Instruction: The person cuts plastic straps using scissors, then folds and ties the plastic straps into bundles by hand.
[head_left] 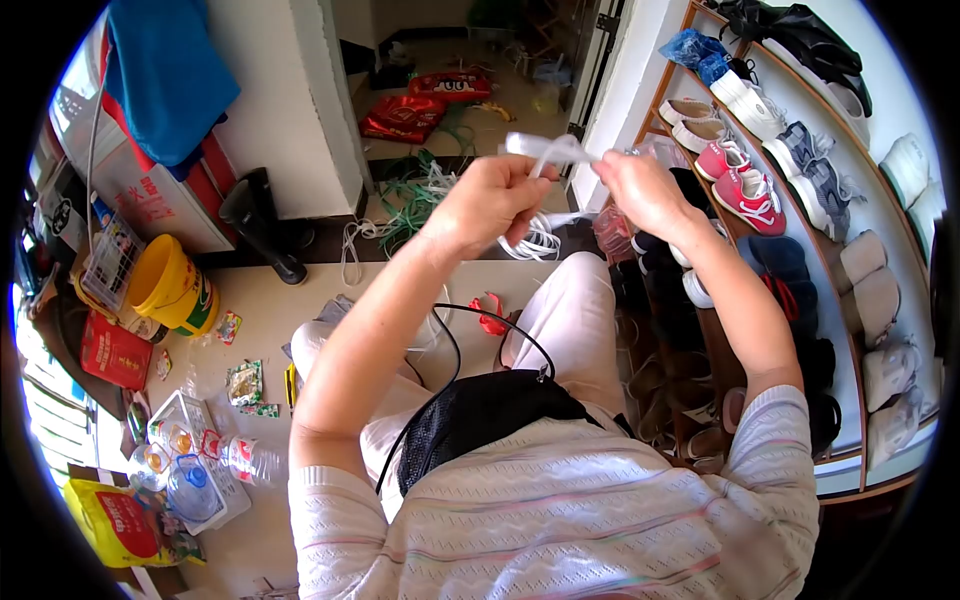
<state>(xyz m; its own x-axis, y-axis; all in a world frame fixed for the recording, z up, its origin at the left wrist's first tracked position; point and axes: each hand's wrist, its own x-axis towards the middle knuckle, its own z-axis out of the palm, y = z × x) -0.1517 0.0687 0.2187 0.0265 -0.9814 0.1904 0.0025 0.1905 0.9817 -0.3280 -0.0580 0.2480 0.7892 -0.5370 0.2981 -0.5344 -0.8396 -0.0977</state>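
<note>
A white plastic strap [548, 150] is stretched and looped between my two hands, held up in front of me. My left hand [488, 208] is closed on it, with a loop standing above the fingers. The fingers of my right hand [648, 192] pinch the strap's other side, slightly blurred. Below them on the floor lies a coil of white strap [532, 240], and beside it a tangle of green strapping [410, 205]. A small red piece of plastic [490, 313] rests between my legs.
On the right stands a shoe rack [860, 400] full of shoes. At left are a yellow bucket [172, 285], black rubber boots [262, 225] and a white basket [225, 500] with plastic bottles. Red bags [403, 120] lie beyond the doorway. A black bag [490, 415] sits at my waist.
</note>
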